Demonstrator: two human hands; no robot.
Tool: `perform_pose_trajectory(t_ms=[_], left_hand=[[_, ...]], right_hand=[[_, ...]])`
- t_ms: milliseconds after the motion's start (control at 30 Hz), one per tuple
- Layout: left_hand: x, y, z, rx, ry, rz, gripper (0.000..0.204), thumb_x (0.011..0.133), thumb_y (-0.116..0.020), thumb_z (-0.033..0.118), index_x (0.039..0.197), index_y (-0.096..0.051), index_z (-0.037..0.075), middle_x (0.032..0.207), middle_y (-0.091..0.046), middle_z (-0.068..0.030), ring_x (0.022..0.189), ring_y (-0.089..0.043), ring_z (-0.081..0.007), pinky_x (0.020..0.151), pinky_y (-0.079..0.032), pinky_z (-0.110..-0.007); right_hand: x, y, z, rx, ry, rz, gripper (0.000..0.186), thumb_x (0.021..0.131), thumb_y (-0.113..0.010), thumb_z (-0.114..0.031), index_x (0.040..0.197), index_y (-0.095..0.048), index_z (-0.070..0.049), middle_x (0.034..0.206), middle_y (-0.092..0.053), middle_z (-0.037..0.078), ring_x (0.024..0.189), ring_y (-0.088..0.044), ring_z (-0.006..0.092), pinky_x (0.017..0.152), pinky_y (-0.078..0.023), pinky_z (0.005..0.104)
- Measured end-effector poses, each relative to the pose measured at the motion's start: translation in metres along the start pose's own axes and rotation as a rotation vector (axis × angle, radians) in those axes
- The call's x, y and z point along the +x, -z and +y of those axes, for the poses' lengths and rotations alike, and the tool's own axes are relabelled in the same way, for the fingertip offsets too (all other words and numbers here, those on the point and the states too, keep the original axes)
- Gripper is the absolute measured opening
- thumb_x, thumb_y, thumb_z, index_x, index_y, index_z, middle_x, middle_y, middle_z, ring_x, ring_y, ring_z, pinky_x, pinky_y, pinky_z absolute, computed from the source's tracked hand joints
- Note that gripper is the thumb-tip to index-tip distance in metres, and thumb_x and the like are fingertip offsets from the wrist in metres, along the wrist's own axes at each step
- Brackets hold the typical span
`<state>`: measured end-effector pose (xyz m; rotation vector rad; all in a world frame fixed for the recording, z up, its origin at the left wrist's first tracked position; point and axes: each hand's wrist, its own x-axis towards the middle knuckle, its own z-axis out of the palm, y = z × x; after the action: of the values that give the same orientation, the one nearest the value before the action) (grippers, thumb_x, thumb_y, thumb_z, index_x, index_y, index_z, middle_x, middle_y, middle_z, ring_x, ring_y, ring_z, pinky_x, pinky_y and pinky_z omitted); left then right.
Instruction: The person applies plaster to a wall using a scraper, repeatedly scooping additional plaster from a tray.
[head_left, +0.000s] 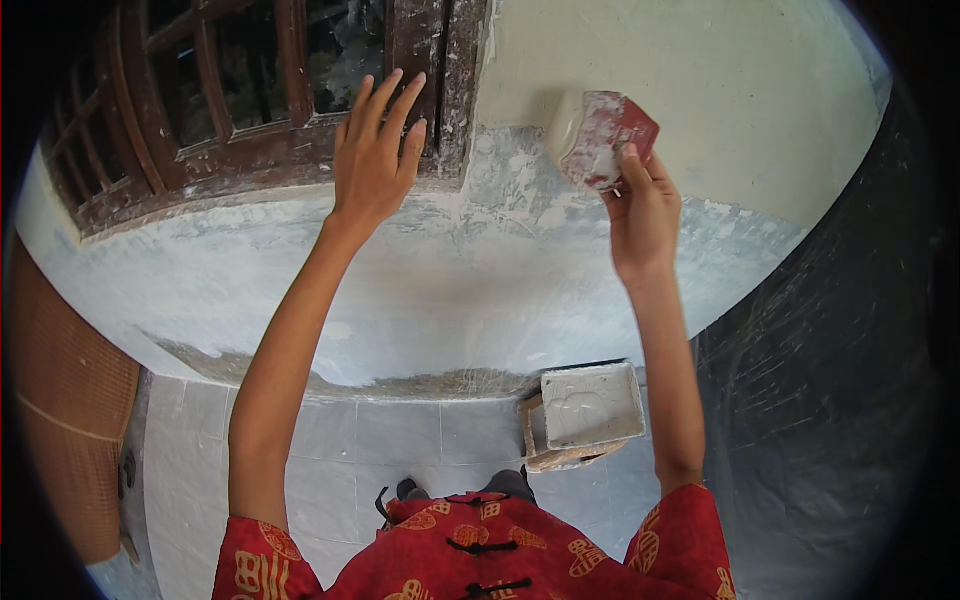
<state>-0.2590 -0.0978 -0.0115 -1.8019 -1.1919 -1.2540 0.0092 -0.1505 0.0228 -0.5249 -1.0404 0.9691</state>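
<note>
Showing the head view, the figure places you before a wall [400, 300] of two finishes: smooth cream above, chalky white below. Your right hand [645, 225] grips a flat red spreader [622, 128], thumb on its smeared face, near the right edge of the wall; whether it touches the surface cannot be told. A glossy cream mass, seemingly filler, lines the spreader's left edge. Your left hand [375, 170] is open and empty, fingers spread before the lower right corner of the brown wooden window [240, 125]; contact is unclear. Judged by coverage, the pale coat spans most of the lower wall, while mottled grey patches beside the window corner and rough, dark ones along the bottom edge appear unfinished. Against that bottom edge, a square, crusted tub [594, 441] stands above smooth grey tiles [400, 435].
</note>
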Motion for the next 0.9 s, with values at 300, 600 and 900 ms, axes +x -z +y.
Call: perform_pose_trajectory(t_ms=[300,600,900], left_hand=[[-0.036,-0.047,-0.012,0.079,0.0,0.025,0.043,0.096,-0.045,0.025,0.139,-0.046,0.018,0.146,-0.037,-0.0093,0.139,-0.028,-0.0307,0.108,-0.024,-0.05],[-0.034,-0.071,-0.013,0.137,-0.019,0.235,0.046,0.093,-0.048,0.025,0.139,-0.045,0.019,0.149,-0.034,-0.0081,0.14,-0.025,-0.0309,0.11,-0.018,-0.05],[-0.021,-0.074,-0.011,0.115,-0.021,0.225,0.045,0.095,-0.045,0.029,0.139,-0.044,0.019,0.149,-0.032,-0.0103,0.14,-0.024,-0.0335,0.11,-0.018,-0.052]], right_hand=[[0.002,-0.003,0.094,-0.972,1.094,-0.371,0.035,0.083,-0.059,0.004,0.116,-0.065,-0.005,0.118,-0.064,0.011,0.114,-0.059,0.0251,0.1,-0.043,0.0428],[0.025,0.013,0.151,-1.169,1.349,-0.408,0.035,0.08,-0.064,-0.011,0.115,-0.067,-0.015,0.123,-0.062,0.0,0.121,-0.054,0.0191,0.107,-0.034,0.0413],[0.034,0.021,0.167,-1.263,1.222,-0.456,0.036,0.082,-0.061,-0.011,0.117,-0.066,-0.017,0.128,-0.059,-0.003,0.127,-0.049,0.0166,0.108,-0.032,0.0406]])
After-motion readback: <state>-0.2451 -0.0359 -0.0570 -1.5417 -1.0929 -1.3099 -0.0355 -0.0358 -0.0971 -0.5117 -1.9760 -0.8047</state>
